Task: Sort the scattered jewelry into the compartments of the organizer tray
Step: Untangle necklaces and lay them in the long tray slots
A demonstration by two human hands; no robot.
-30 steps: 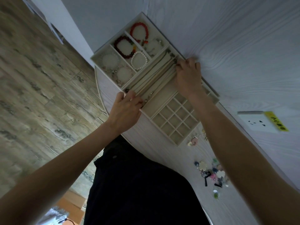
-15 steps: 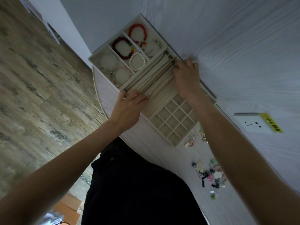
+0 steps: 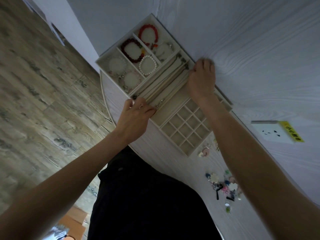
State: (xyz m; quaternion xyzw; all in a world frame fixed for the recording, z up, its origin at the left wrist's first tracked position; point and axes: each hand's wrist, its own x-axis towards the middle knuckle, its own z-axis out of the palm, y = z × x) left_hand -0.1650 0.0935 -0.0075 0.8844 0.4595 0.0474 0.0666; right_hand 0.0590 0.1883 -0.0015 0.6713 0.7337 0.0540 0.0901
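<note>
A beige organizer tray (image 3: pixel 173 108) lies on a white wood-grain table (image 3: pixel 166 163). Its far compartments hold a red bracelet (image 3: pixel 149 34), a dark red bracelet (image 3: pixel 132 50) and a pearl bracelet (image 3: pixel 148 64). Thin necklace chains (image 3: pixel 166 80) lie along the long narrow slots in the middle. My left hand (image 3: pixel 136 116) sits at the near end of these slots with its fingers curled, pinching a necklace end. My right hand (image 3: pixel 201 78) is at the far end, fingers curled down onto the same slots. The small square compartments (image 3: pixel 183 130) hold nothing.
Loose small jewelry (image 3: pixel 223 186) lies in a pile on the table to the right, with a few pieces (image 3: pixel 205 151) just beside the tray's grid corner. A wall socket (image 3: pixel 275 132) is at the right. The table's curved edge borders wooden floor on the left.
Both hands stay at opposite ends of the long slots. Only the fingers have shifted slightly, and the camera has moved a little.
</note>
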